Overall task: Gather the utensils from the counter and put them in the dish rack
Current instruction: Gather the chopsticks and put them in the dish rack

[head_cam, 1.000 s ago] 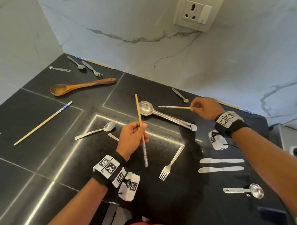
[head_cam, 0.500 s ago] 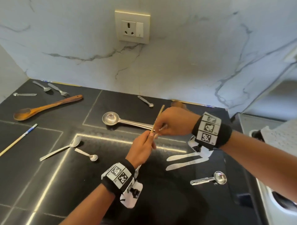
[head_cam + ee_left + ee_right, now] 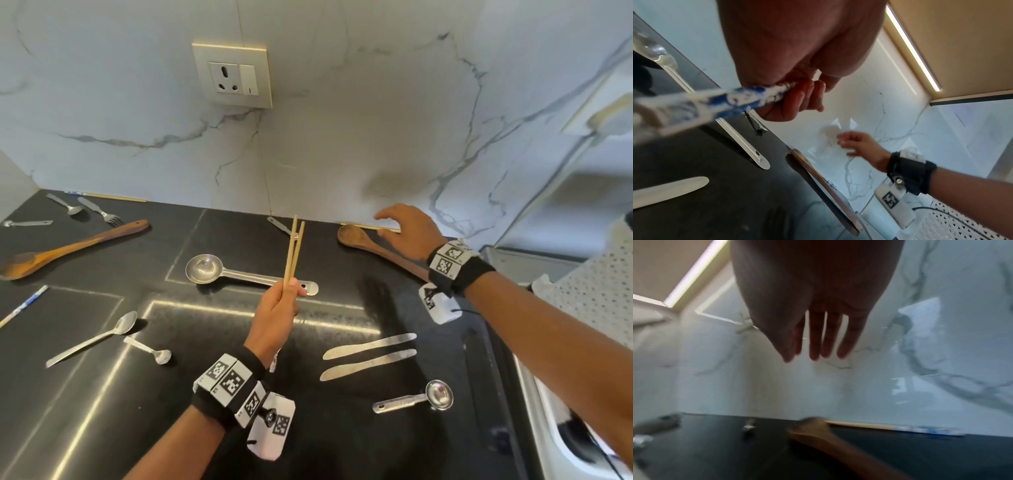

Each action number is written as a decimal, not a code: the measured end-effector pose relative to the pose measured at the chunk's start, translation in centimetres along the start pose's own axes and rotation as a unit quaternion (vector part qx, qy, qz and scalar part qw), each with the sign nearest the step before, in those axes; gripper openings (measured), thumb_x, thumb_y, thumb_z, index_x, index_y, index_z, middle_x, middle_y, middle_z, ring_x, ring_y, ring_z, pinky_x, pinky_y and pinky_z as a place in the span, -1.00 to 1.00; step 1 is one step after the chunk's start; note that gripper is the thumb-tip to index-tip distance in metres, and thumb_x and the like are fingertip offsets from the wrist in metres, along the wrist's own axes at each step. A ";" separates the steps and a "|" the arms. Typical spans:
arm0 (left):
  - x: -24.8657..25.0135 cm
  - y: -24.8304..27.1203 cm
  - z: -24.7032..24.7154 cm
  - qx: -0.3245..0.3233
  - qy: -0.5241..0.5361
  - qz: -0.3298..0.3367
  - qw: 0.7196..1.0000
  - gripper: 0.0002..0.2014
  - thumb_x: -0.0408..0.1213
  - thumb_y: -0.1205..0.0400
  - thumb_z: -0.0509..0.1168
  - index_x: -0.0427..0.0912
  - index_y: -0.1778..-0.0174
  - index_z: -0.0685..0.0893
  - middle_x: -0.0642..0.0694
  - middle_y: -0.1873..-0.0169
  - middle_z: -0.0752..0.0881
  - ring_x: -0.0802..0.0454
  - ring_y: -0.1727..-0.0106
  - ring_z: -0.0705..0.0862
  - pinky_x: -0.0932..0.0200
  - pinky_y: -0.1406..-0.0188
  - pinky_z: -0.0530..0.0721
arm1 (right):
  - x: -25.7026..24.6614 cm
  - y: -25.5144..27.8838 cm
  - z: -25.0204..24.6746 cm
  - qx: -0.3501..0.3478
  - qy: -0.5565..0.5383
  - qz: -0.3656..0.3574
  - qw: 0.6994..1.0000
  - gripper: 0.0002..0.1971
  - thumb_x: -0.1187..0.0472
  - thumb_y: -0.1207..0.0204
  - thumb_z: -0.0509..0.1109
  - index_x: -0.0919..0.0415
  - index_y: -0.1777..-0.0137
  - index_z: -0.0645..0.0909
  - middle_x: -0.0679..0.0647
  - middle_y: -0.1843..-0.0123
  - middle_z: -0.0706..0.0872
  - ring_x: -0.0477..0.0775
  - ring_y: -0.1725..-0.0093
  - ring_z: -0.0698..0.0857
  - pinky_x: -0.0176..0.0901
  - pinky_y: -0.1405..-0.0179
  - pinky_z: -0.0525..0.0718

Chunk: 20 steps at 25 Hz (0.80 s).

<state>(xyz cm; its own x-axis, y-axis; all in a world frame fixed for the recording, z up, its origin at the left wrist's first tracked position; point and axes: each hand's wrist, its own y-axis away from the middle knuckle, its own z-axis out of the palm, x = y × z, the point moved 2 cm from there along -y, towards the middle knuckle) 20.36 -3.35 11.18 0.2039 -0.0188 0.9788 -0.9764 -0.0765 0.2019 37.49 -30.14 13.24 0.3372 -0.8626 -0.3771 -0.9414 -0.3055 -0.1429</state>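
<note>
My left hand [image 3: 279,308] grips two chopsticks [image 3: 294,251] upright over the middle of the black counter [image 3: 85,404]; their blue-and-white ends [image 3: 748,97] stick out below the fist. My right hand [image 3: 406,229] hovers open, fingers straight [image 3: 816,344], over a wooden spoon [image 3: 363,241] and a chopstick [image 3: 869,425] lying along the wall's foot. On the counter lie a long metal scoop [image 3: 239,275], two knives [image 3: 370,356], a measuring spoon [image 3: 414,401], a tablespoon [image 3: 96,337] and a small spoon [image 3: 150,351]. The dish rack is not clearly in view.
At the far left lie another wooden spoon [image 3: 72,248], a fork [image 3: 101,212], a spoon [image 3: 65,205], a small measuring spoon [image 3: 27,223] and chopsticks [image 3: 20,308]. A wall socket [image 3: 233,77] sits above. A perforated white surface [image 3: 589,301] and a metal edge [image 3: 534,404] lie at the right.
The right hand has passed its chopstick to the left hand, which now holds both. The right hand has opened and moved right toward the back wall.
</note>
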 end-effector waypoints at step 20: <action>-0.7 -1.0 -0.1 0.061 0.091 -0.038 0.993 -0.82 -0.30 -0.76 0.18 -0.28 -0.15 0.63 -0.09 0.41 0.60 0.08 0.44 0.47 0.23 0.45 0.47 | 12.2 -2.0 4.0 -0.114 0.155 0.158 0.968 -0.87 0.02 -0.55 0.46 0.03 0.12 0.76 0.10 0.11 0.75 0.16 0.17 0.73 0.03 0.12 0.75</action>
<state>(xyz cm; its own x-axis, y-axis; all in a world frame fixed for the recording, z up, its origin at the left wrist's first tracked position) 21.14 -3.13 10.27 0.2501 0.1706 0.9531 -0.9407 -0.1903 0.2810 43.56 -38.44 5.21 0.0477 -0.9964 -0.0703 -0.9863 -0.0581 0.1544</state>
